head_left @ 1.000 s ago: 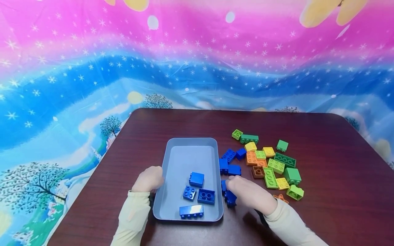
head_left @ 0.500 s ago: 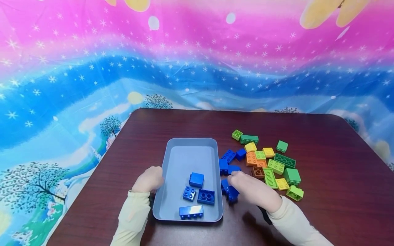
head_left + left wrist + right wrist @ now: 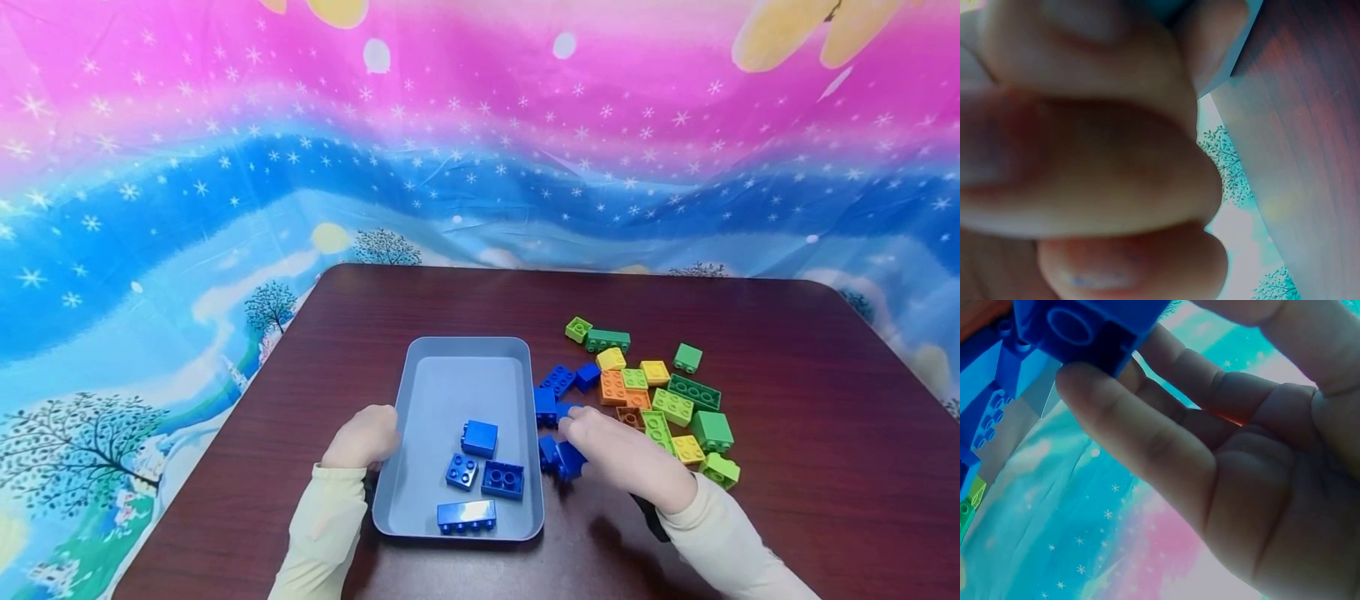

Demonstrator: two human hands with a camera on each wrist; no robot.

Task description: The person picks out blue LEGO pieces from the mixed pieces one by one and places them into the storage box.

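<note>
My left hand grips the left rim of a grey rectangular tray. In the left wrist view its curled fingers fill much of the picture, with the tray's side behind them. Right of the tray, my right hand holds a blue toy brick at its fingertips. The right wrist view shows that brick's hollow underside against a fingertip. Another blue brick lies right beside it. Inside the tray sit several blue bricks, towards its near right.
More blue bricks lie along the tray's right side. Beyond my right hand spread several green, yellow and orange bricks on the dark wooden table. A printed cloth hangs behind the table.
My right hand has shifted slightly right and away from me, and the blue brick at its fingertips has moved and turned with it. My left hand and the tray have stayed put.
</note>
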